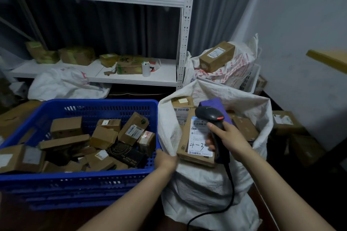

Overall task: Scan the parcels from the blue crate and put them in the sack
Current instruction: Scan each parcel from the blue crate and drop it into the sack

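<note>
The blue crate (56,178) at lower left holds several brown cardboard parcels (105,137) and a black box. To its right stands the open white sack (206,189) with parcels and a purple box (216,105) inside. Over the sack's mouth a flat brown parcel (195,148) shows a white label marked "4-3". My left hand (166,160) holds this parcel at its lower left corner, its fingers hidden under the parcel and the sack's rim. My right hand (228,138) grips a black corded barcode scanner (210,114), whose head sits just above the label.
A white metal shelf (131,78) behind the crate carries taped boxes and a white cup. A second filled sack (232,69) with a long box on top stands at the back right. More boxes (283,122) lie on the floor at right. The scanner cable (231,193) trails down the sack's front.
</note>
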